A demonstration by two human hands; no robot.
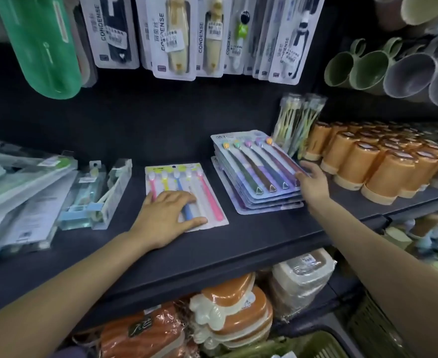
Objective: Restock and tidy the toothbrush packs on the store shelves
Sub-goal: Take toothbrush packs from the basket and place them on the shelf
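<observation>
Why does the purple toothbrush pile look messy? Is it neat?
Not neat: the stack of purple toothbrush packs is fanned, lower packs' edges poking out.

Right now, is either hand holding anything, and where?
Nothing is gripped. Left hand rests flat on the yellow toothbrush pack; right hand touches the right edge of the purple pack stack.

**Toothbrush packs laid out on a store shelf**

On the dark flat shelf, the yellow-backed card pack of pastel toothbrushes lies left of the stack of blue card toothbrush packs. Orange plastic cups stand right of the stack. White hanging blister packs hang above.
</observation>
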